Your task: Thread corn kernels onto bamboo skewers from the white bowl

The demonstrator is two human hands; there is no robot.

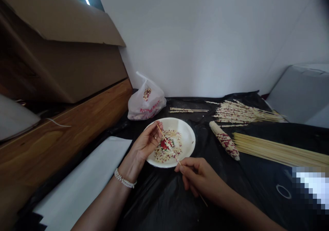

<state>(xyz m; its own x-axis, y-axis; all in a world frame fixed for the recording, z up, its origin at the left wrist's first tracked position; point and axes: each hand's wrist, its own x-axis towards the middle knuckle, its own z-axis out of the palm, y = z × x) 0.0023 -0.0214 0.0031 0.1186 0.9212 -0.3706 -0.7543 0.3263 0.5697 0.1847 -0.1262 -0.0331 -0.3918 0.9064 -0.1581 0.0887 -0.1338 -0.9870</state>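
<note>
1. Skewer (169, 148) work fills the middle: a thin bamboo stick runs slantwise over a white plate (189, 138), its tip up at the left hand (147, 142), its butt passing through the right hand (199, 178) and poking out below it.
2. The left grip is pinched together near the tip, thumb and fingers closed on the stick or on a small piece there (which of the two is too small to tell); it likely steadies the point.
3. The right grip is clamped on the skewer's lower half, fingers curled round it, probably so the stick can be aimed and pushed from behind.
4. Under both grips the plate holds loose pale and red bits (168, 147), kept directly beneath the stick, seemingly so dropped pieces land back in the dish.
5. Beyond the right grip lie a loaded bundle (226, 143) of red-and-white skewers, a long heap of bare sticks (277, 152), and farther off a fan of finished skewers (241, 113).
6. Beyond the left grip sits a knotted plastic bag (146, 102); a white sheet (84, 179) lies beside the left forearm.
7. Black sheeting (159, 196) covers the tabletop, perhaps to keep it clean.
8. Hard to make out: what the bits are, the bag's print, and a pixelated patch at the lower right edge.
</note>
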